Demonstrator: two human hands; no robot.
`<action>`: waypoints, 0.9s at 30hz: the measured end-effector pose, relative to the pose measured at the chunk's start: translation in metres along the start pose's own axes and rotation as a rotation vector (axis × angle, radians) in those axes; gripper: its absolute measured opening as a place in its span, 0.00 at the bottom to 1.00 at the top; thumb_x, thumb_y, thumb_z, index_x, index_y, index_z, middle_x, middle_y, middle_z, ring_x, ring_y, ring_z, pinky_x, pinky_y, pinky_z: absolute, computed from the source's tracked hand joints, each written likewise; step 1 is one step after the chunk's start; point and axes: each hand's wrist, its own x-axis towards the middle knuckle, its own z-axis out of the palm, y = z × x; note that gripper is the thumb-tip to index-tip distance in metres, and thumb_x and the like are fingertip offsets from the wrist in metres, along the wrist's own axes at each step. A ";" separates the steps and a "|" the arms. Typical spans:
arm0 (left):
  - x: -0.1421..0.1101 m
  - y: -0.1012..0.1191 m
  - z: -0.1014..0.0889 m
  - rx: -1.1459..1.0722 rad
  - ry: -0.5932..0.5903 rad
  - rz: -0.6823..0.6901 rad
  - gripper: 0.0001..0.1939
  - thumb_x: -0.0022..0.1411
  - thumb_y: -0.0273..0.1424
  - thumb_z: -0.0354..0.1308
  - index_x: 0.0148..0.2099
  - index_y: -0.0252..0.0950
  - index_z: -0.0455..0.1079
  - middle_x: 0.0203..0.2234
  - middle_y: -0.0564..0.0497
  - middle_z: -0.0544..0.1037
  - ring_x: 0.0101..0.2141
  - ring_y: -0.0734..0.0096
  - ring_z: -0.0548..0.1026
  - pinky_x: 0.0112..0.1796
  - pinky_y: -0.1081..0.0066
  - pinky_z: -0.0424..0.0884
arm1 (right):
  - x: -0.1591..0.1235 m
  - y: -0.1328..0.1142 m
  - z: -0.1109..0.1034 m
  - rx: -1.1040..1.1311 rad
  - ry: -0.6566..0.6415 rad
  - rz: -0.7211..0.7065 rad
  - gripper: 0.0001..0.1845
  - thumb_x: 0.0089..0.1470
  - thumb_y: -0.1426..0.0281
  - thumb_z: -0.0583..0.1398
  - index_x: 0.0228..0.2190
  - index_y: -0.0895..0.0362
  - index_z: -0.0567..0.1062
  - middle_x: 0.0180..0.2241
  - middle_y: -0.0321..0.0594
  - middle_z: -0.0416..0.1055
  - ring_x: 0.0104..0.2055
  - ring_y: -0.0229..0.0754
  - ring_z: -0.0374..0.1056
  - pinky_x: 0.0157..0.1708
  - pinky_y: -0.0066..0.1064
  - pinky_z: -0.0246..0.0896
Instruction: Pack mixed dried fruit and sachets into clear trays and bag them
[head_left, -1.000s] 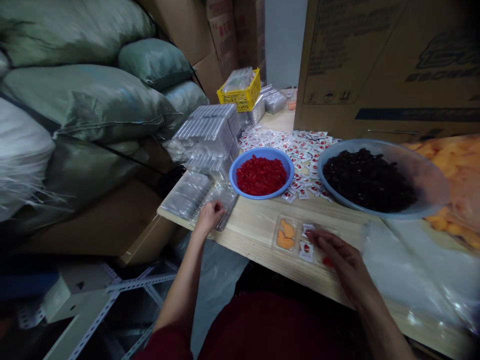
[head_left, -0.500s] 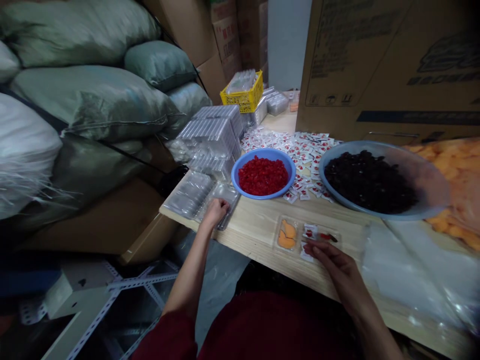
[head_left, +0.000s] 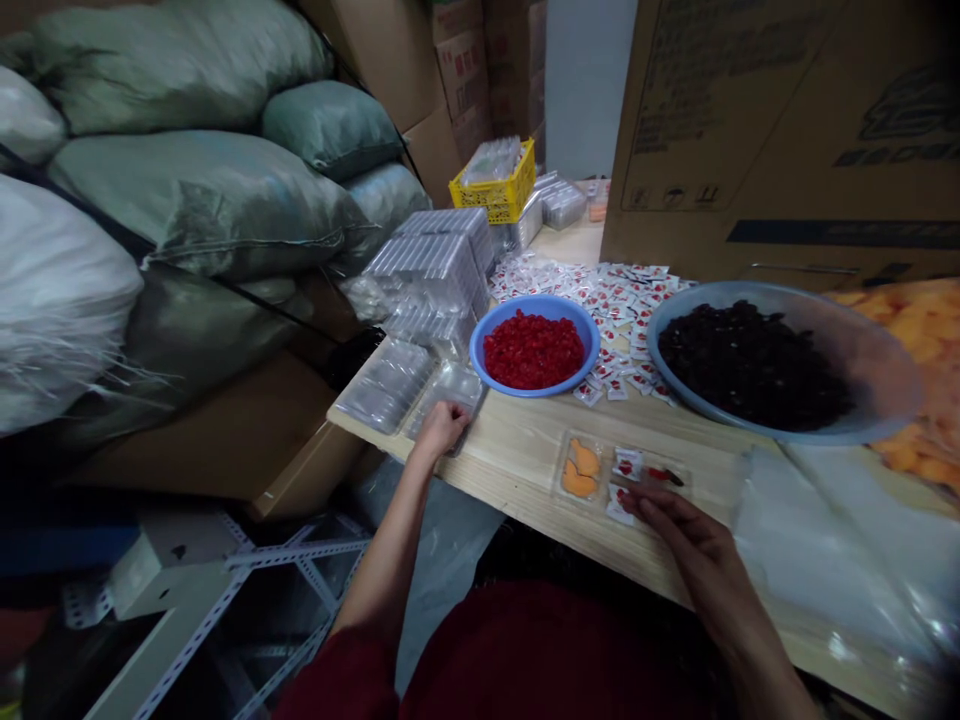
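Observation:
My left hand (head_left: 442, 430) is closed, its fingertips pinched at the near edge of a clear plastic tray (head_left: 456, 385) that lies with others at the table's left end. My right hand (head_left: 686, 520) reaches over a second clear tray (head_left: 681, 462), thumb and fingers pressed together; what is between them is hidden. Inside that tray are small white packets (head_left: 627, 463) with red print and a red and dark piece (head_left: 664, 476). Just left of it, orange pieces (head_left: 581, 468) sit in a clear tray compartment; I cannot tell whether the two are joined.
Behind the trays stand a blue bowl (head_left: 478, 357) of red pieces and a larger bowl (head_left: 885, 400) of dark pieces. Loose packets (head_left: 619, 300) cover the table behind. Stacked clear trays (head_left: 427, 260), a yellow crate (head_left: 491, 200), flat plastic bags (head_left: 810, 540) and a carton (head_left: 690, 130) surround them.
The whole view has shifted slightly to the right. My left hand has come a little lower against the tray's edge; my right hand stays over the other tray.

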 end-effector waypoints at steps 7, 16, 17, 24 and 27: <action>0.008 -0.008 0.009 -0.050 -0.032 -0.010 0.13 0.61 0.37 0.55 0.29 0.34 0.74 0.19 0.54 0.73 0.22 0.73 0.68 0.26 0.74 0.60 | -0.001 0.002 -0.002 -0.002 0.020 0.005 0.21 0.52 0.50 0.66 0.42 0.49 0.82 0.50 0.42 0.77 0.57 0.53 0.69 0.62 0.44 0.59; -0.001 0.003 0.007 0.079 0.036 -0.003 0.10 0.62 0.31 0.55 0.32 0.34 0.76 0.23 0.49 0.77 0.28 0.67 0.73 0.31 0.71 0.61 | -0.007 0.000 -0.004 0.019 0.038 -0.004 0.22 0.48 0.49 0.68 0.39 0.50 0.83 0.47 0.43 0.79 0.53 0.54 0.72 0.58 0.43 0.64; -0.002 0.006 0.006 0.097 0.041 -0.003 0.10 0.62 0.30 0.55 0.32 0.34 0.76 0.24 0.48 0.77 0.29 0.66 0.73 0.31 0.70 0.61 | -0.008 0.000 -0.004 0.022 0.041 -0.004 0.22 0.48 0.49 0.68 0.39 0.50 0.83 0.47 0.43 0.79 0.53 0.54 0.72 0.58 0.43 0.64; -0.005 0.025 0.009 0.211 0.086 -0.007 0.08 0.59 0.29 0.55 0.33 0.33 0.76 0.29 0.41 0.80 0.35 0.57 0.77 0.35 0.67 0.63 | -0.015 0.006 -0.006 0.042 0.080 0.041 0.24 0.45 0.49 0.70 0.40 0.50 0.83 0.46 0.43 0.79 0.52 0.55 0.73 0.59 0.44 0.64; -0.009 0.029 0.006 0.226 0.101 0.029 0.07 0.59 0.29 0.55 0.33 0.34 0.75 0.29 0.40 0.79 0.35 0.56 0.77 0.36 0.67 0.64 | -0.017 0.010 -0.010 0.037 0.088 0.041 0.25 0.45 0.48 0.69 0.40 0.50 0.82 0.48 0.43 0.79 0.55 0.55 0.71 0.60 0.44 0.62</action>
